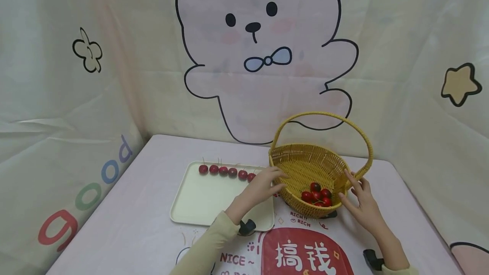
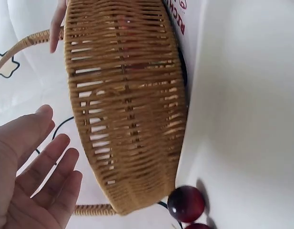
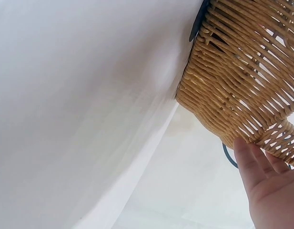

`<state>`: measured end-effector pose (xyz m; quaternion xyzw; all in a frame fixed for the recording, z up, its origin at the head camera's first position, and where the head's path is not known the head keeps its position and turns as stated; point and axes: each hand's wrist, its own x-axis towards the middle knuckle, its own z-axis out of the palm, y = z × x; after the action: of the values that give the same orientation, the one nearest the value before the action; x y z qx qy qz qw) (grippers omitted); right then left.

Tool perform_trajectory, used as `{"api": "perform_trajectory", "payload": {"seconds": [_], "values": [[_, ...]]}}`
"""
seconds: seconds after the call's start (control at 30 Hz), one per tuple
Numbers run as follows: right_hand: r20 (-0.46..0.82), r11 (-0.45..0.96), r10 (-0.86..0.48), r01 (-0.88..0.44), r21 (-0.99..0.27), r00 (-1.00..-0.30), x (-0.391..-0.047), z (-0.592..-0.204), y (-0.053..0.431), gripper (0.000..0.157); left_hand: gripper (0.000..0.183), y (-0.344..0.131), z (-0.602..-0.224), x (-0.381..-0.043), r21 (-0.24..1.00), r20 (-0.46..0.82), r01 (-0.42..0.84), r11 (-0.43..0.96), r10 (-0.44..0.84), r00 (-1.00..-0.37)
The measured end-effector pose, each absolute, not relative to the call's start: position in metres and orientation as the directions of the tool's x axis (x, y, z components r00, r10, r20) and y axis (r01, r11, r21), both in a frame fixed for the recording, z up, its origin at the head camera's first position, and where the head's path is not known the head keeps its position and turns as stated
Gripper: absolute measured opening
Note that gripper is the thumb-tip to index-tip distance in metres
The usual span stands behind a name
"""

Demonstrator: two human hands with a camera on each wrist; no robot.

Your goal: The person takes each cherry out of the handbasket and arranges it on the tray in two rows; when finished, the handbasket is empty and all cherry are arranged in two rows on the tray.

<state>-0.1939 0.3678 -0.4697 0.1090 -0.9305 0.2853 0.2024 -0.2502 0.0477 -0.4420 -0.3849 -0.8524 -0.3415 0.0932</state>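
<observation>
A yellow woven basket with a tall arched handle stands at the right of the table, several red cherries gathered in its front. My left hand is at the basket's left rim, its fingers loosely extended and holding nothing. In the left wrist view a gap shows between that hand and the woven side. On the opposite side, the fingertips of my right hand touch the rim by the handle's base. Those fingers look fairly straight against the weave in the right wrist view.
Left of the basket lies a cream tray, with a row of several cherries along its far edge. The table cover carries a red print in front. A cloth backdrop with a cartoon bear hangs behind.
</observation>
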Motion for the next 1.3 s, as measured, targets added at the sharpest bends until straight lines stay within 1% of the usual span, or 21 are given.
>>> {"api": "perform_trajectory", "payload": {"seconds": [0.17, 0.33, 0.53, 0.87, 1.1, 1.3], "values": [[0.433, 0.804, -0.088, -0.321, -0.501, -0.897, -0.194, -0.470, 0.367, 0.078, 0.025, 0.063, -0.441, -0.251, 0.530, 0.376, 0.712, 0.460, 0.625, -0.684], [0.426, 0.800, -0.085, -0.316, -0.509, -0.901, -0.195, -0.471, 0.368, 0.078, 0.026, 0.076, -0.440, -0.257, 0.552, 0.334, 0.712, 0.434, 0.667, -0.666], [0.426, 0.801, -0.091, -0.320, -0.506, -0.900, -0.196, -0.473, 0.370, 0.078, 0.027, 0.091, -0.440, -0.265, 0.563, 0.238, 0.686, 0.461, 0.704, -0.669], [0.425, 0.809, -0.085, -0.311, -0.499, -0.901, -0.195, -0.472, 0.369, 0.077, 0.028, 0.115, -0.440, -0.276, 0.459, 0.117, 0.711, 0.533, 0.757, -0.643], [0.421, 0.807, -0.086, -0.311, -0.502, -0.903, -0.195, -0.471, 0.369, 0.077, 0.029, 0.126, -0.442, -0.283, 0.488, -0.001, 0.655, 0.577, 0.751, -0.660], [0.432, 0.804, -0.092, -0.323, -0.500, -0.897, -0.194, -0.470, 0.367, 0.077, 0.029, 0.134, -0.444, -0.287, 0.459, -0.103, 0.617, 0.640, 0.728, -0.678]]}}
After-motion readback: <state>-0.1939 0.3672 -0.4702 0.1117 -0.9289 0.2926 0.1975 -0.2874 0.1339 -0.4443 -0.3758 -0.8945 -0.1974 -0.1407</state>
